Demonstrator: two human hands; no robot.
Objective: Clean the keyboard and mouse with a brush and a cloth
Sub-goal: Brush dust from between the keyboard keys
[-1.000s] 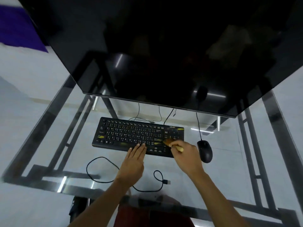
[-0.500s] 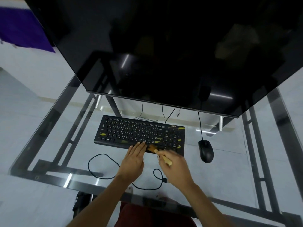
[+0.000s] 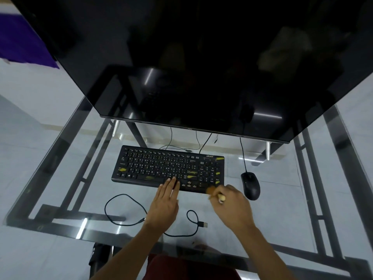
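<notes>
Keyboard on glass desk, brush at its near right corner.
Right hand closed round the brush handle, bristles apparently touching the keyboard's near edge, blurred. Left hand flat, fingers together, tips resting on the near key row. Mouse just right of the keyboard, untouched. Loose cable lies near the hands. Dark monitor stands beyond.
</notes>
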